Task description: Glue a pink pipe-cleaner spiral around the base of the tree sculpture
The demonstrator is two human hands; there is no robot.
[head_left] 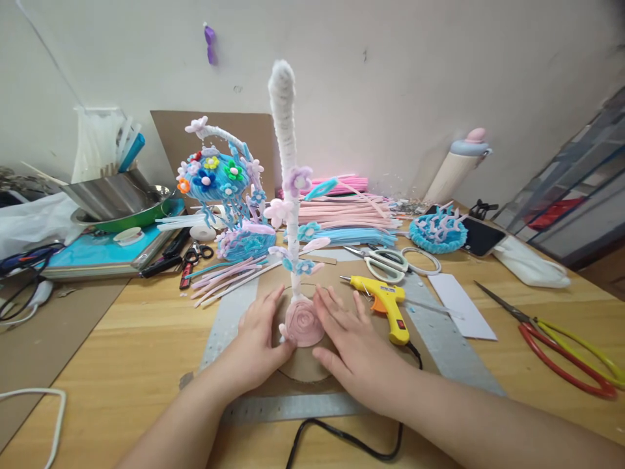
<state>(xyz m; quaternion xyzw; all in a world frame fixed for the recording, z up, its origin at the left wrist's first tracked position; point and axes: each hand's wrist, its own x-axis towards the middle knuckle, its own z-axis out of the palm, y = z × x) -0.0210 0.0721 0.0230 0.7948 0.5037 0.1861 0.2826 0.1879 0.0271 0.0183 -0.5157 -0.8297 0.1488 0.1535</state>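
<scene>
A pink coiled pipe-cleaner disc [305,322] sits on a round cardboard base [307,369] in front of me. Just behind it rises a white fuzzy-wrapped stem [284,124], upright, with lilac, pink and blue flowers along it. My left hand [258,335] lies at the coil's left side, fingers extended, thumb by its lower edge. From the right, my right hand [354,339] rests with outstretched fingers, its fingertips against or very near the coil. Neither hand is wrapped around anything. A yellow glue gun [383,301] lies just beyond the right hand.
Behind stand a blue flowered pipe-cleaner piece [209,179] and bundled pink pipe cleaners [342,213]. White-handled scissors [385,264] and red-and-yellow-handled scissors [561,352] lie rightward, near a blue dish-like piece [438,231]. A steel bowl [112,195] stands left; a black cord [342,433] runs in front.
</scene>
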